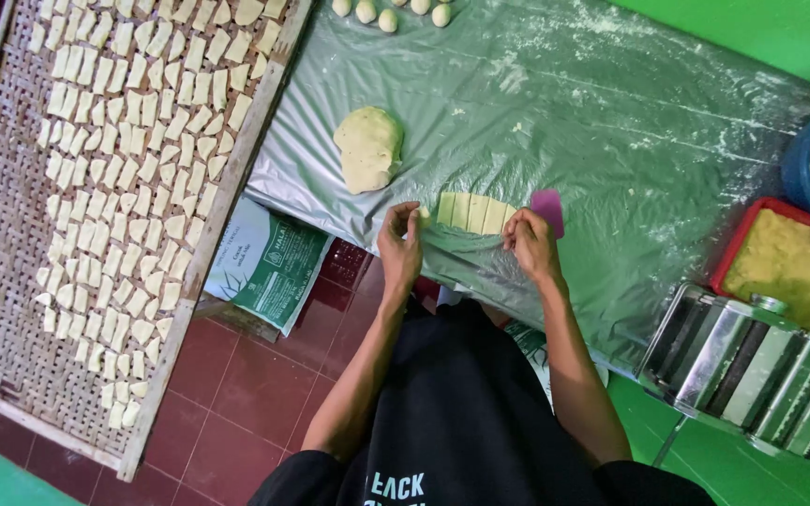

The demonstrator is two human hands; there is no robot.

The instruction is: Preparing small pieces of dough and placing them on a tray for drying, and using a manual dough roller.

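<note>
A pale dough strip [473,213], cut into several narrow pieces, lies near the front edge of the plastic-covered table [611,122]. My left hand [399,245] pinches a small cut dough piece [424,215] at the strip's left end. My right hand [531,244] is at the strip's right end and grips a purple scraper [548,210]. A flattened dough lump [368,148] lies just beyond my left hand. Small dough balls [387,13] sit at the table's far edge.
A large woven tray [11,234] on the left holds several rows of cut dough pieces [114,187]. At the right stand a metal dough roller [752,370], a red tray of yellow crumbly dough [792,267] and a blue basin [803,164]. A green-and-white sack [269,267] hangs below the table.
</note>
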